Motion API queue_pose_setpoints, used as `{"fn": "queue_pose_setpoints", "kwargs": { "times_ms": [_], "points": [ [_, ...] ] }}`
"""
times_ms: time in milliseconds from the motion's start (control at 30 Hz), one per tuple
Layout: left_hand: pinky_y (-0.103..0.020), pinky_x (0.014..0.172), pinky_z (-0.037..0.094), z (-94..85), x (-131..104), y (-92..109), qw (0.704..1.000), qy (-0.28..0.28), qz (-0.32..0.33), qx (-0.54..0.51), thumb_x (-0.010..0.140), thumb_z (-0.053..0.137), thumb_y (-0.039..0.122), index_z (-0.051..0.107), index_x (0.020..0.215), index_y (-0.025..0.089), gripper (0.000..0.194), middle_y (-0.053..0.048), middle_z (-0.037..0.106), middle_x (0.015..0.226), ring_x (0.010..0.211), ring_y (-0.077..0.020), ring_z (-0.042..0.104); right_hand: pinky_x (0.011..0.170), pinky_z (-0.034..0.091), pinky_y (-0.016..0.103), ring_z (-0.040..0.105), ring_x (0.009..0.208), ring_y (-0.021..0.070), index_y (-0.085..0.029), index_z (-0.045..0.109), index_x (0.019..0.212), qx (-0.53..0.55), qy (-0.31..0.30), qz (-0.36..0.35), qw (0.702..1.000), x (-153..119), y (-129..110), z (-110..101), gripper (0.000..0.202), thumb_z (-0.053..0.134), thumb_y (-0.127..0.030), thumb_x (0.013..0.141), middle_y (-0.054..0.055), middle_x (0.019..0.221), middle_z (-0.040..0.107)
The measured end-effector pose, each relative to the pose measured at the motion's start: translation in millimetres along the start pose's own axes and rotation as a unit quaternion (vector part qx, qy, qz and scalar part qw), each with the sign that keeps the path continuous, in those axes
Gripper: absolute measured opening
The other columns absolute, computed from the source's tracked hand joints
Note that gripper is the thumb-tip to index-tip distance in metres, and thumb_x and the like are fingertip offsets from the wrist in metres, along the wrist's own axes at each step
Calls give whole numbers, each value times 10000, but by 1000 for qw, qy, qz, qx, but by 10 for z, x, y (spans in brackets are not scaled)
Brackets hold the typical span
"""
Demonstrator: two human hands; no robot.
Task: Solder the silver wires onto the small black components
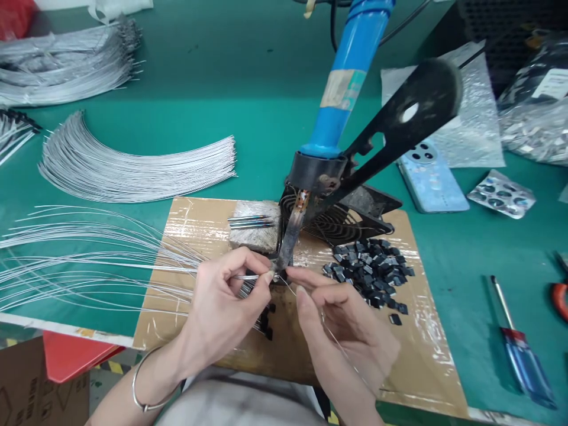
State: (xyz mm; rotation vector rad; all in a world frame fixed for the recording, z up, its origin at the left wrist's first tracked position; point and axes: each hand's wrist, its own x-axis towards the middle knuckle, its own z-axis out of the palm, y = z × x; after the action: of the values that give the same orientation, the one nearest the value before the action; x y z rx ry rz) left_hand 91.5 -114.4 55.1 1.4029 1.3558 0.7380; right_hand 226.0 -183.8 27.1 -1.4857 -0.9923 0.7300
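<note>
From where I stand, the left hand has thumb and forefinger pinched on a thin cable, right under the hot-tool's tip, near the middle of the cardboard. The held piece lies nearly level, its long axis running left to right and its working end pointing toward the right hand. That hand is half curled, holding a fine strand between thumb and fingers; the strand slants from the tip down to the lower right. Whether cable and strand touch, I can't tell.

The blue soldering iron leans down from above in a black bracket, tip lowest. Black connectors are heaped to the right. A grey block bears short dark-ended leads, and a curved wire bundle lies behind on the green tabletop.
</note>
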Motion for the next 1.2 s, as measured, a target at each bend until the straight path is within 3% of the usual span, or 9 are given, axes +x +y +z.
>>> {"fn": "queue_pose_setpoints", "kwargs": {
  "times_ms": [367, 633, 933, 1200],
  "points": [
    [-223, 463, 317, -7, -14, -26, 1000, -5, 9, -3, 837, 668, 204, 678, 735, 170, 108, -56, 753, 834, 608, -127, 594, 676, 580, 265, 793, 822, 190, -232, 582, 734, -17, 24, -15, 999, -2, -18, 42, 220, 724, -219, 902, 60, 1022, 836],
    [-224, 525, 422, -8, -7, -25, 1000, -8, 11, -8, 836, 669, 202, 669, 735, 172, 105, -62, 754, 872, 689, -158, 663, 755, 592, 279, 795, 892, 192, -230, 592, 751, 1, 12, -16, 1000, -22, 1, 26, 200, 714, -181, 903, 63, 1078, 829],
    [-216, 505, 409, -20, -16, -20, 1000, -5, 9, 0, 833, 673, 182, 677, 734, 176, 100, -58, 757, 874, 683, -152, 657, 765, 597, 315, 794, 921, 217, -247, 587, 770, -6, -2, -17, 1000, -15, 3, 5, 198, 693, -177, 921, 59, 1071, 827],
    [-223, 506, 396, -11, -4, -4, 1000, -4, 0, 15, 819, 660, 183, 668, 720, 169, 100, -71, 759, 856, 697, -166, 668, 717, 596, 278, 800, 871, 201, -228, 579, 739, -26, 15, -30, 999, -1, -3, 36, 213, 708, -191, 904, 69, 1033, 833]
  ]
}}
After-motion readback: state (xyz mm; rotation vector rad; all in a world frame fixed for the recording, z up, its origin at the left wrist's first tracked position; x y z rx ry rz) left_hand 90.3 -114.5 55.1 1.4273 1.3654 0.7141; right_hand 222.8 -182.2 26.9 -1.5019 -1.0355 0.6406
